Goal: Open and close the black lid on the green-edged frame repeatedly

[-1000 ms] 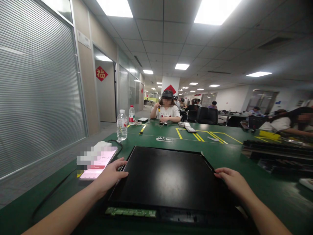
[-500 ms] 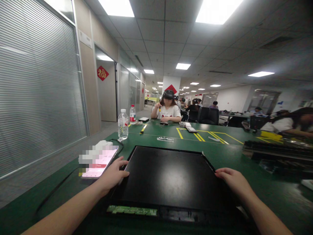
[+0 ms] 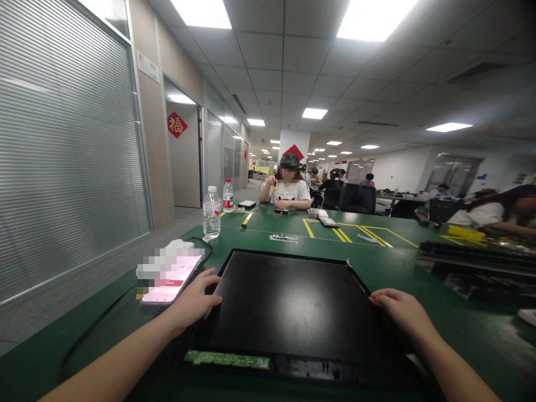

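A flat black LCD screen panel (image 3: pixel 288 304) in a thin dark frame lies before me, with a strip of green circuit board (image 3: pixel 228 359) along its near edge. At the panel's left edge is my left hand (image 3: pixel 201 296), thumb and fingertips gripping the rim. The rim on the other side is pinched between the thumb and fingers of my right hand (image 3: pixel 393 304). The undersides of the fingers are hidden on both sides. A lit phone (image 3: pixel 173 282), partly blurred out, rests just left of my left hand.
On the green table (image 3: pixel 330 241) stand a large clear bottle (image 3: pixel 211 215) and a smaller red-capped bottle (image 3: pixel 228 196). Yellow tape marks the far half. A co-worker (image 3: pixel 290 187) sits opposite. Dark stacked parts (image 3: pixel 473 257) lie at the right. A black cable (image 3: pixel 96 315) runs along the left.
The whole view has shifted very slightly. Both hands keep their places on the panel's edges, and the panel has not visibly moved.
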`<state>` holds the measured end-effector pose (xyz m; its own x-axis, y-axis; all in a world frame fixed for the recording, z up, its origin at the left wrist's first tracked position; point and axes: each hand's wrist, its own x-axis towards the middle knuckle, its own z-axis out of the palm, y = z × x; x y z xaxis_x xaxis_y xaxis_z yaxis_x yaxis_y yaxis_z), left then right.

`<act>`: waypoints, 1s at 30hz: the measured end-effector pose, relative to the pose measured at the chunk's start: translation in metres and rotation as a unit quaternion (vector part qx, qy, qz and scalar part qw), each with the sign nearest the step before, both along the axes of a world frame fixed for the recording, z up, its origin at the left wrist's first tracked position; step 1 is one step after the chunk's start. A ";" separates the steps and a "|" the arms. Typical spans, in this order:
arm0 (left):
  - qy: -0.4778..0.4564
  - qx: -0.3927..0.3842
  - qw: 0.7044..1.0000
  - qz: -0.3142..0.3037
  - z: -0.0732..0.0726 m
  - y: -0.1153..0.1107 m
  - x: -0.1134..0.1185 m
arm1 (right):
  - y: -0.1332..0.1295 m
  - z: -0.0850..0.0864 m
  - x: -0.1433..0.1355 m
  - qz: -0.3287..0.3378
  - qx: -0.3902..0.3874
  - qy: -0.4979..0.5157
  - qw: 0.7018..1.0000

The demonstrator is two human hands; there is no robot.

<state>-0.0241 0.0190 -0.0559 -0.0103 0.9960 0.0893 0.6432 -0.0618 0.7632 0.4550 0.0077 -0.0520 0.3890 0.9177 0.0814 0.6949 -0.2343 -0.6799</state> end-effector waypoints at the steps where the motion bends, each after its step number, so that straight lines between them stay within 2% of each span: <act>1: 0.006 0.001 1.000 -0.001 0.000 0.000 0.000 | 0.000 0.000 0.000 0.002 0.004 -0.005 1.000; 10: 0.066 0.029 0.997 -0.033 0.001 -0.004 0.005 | -0.008 0.005 -0.009 -0.008 0.006 -0.057 0.998; 13: 0.114 0.068 0.988 -0.079 0.004 -0.007 0.000 | -0.010 0.007 -0.012 -0.003 0.018 -0.082 0.996; 17: 0.155 0.102 0.968 -0.170 0.017 -0.015 -0.006 | -0.011 0.010 -0.012 0.016 0.038 -0.107 0.993; 20: 0.162 0.068 0.952 -0.251 0.028 -0.021 -0.010 | -0.013 0.013 -0.014 0.059 0.052 -0.100 0.992; 22: 0.168 0.036 0.944 -0.283 0.032 -0.023 -0.013 | -0.014 0.015 -0.017 0.101 0.064 -0.092 0.989; 26: 0.181 0.003 0.938 -0.297 0.035 -0.022 -0.023 | -0.018 0.018 -0.029 0.169 0.068 -0.080 0.980; 30: 0.191 -0.013 0.931 -0.311 0.035 -0.021 -0.031 | -0.019 0.016 -0.036 0.186 0.043 -0.077 0.979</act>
<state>-0.0546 -0.0024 -0.0211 0.5966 0.8007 -0.0549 0.7135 -0.4978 0.4931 0.4190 -0.0113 -0.0356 0.0063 0.9806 0.1961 0.8170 0.1080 -0.5664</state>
